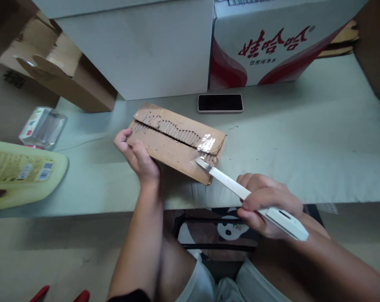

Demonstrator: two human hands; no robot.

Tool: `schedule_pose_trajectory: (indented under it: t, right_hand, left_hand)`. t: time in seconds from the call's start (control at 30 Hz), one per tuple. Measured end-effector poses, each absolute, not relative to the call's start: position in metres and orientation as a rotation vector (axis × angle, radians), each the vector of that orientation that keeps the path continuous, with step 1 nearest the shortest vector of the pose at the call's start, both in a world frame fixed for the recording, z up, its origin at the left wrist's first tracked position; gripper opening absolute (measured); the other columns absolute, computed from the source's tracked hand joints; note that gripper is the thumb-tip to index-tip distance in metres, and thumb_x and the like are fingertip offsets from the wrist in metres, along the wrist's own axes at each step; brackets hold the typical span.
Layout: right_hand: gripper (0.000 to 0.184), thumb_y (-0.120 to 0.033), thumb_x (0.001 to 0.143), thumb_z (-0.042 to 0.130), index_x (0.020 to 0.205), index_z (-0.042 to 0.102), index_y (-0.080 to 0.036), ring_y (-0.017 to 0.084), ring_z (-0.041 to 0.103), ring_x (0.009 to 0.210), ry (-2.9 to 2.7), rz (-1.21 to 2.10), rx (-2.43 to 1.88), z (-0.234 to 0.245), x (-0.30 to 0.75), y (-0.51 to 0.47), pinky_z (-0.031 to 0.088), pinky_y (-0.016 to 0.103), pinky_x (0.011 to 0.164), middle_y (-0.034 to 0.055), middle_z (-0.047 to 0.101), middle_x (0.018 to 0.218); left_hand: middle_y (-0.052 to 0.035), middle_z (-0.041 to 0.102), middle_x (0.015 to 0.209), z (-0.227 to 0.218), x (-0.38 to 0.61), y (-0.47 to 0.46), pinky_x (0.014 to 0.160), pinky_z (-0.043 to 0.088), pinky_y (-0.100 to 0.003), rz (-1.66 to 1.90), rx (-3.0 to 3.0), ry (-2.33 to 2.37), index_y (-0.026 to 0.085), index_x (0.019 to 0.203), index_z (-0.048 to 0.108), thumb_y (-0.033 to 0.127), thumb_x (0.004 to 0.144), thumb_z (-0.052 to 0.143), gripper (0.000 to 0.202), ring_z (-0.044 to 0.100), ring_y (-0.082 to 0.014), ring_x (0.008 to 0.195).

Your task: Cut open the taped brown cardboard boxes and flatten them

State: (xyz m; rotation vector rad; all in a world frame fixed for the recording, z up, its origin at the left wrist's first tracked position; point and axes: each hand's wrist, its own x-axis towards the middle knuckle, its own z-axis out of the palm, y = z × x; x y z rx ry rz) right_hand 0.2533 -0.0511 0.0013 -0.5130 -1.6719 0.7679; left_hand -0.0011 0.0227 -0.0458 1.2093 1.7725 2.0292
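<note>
Your left hand [140, 158] gripped the box [177, 153] by its left end over the table [303, 159], long axis slanting rightward and toward you, and your right hand [268, 196], clear of it, clenched the knife [229, 182], tip just beside the tape [208, 143]!

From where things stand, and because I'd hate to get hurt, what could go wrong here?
The metal tip of the white tool in the right hand is by the tape on the cardboard box; a slip might carry it toward the left hand. That hand holds only the box's other end, so pressing near the tape could twist it loose.
</note>
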Motion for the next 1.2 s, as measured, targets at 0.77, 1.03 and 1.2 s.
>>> schedule_pose_trajectory:
  t: [0.77,1.03,1.2]
  right_hand:
    - [0.009,-0.033,0.093,0.071,0.097,0.077,-0.026,0.012,0.054,0.046,-1.615,0.423,-0.919,0.000,0.249,-0.045,0.039,0.026,0.041,-0.0028,0.062,0.059]
    - [0.016,-0.039,0.095,0.068,0.092,0.077,-0.026,0.013,0.058,0.046,-1.604,0.404,-0.989,0.006,0.253,-0.040,0.044,0.027,0.042,0.0002,0.069,0.063]
    - [0.013,-0.035,0.093,0.071,0.091,0.078,-0.024,0.012,0.060,0.049,-1.522,0.533,-1.002,-0.001,0.254,-0.036,0.047,0.027,0.046,-0.0001,0.073,0.068]
  left_hand:
    - [-0.0063,0.051,0.111,-0.047,-0.006,0.021,0.101,0.048,-0.041,1.996,1.289,1.760,0.024,0.110,0.046,0.050,0.087,0.050,0.035,0.057,-0.0231,0.108]
    - [-0.0059,0.050,0.109,-0.048,-0.006,0.023,0.100,0.046,-0.041,2.021,1.295,1.706,0.024,0.109,0.045,0.047,0.085,0.050,0.033,0.055,-0.0230,0.106]
    - [-0.0065,0.050,0.110,-0.046,-0.004,0.023,0.097,0.047,-0.040,2.019,1.277,1.718,0.024,0.108,0.046,0.046,0.084,0.051,0.032,0.055,-0.0224,0.103]
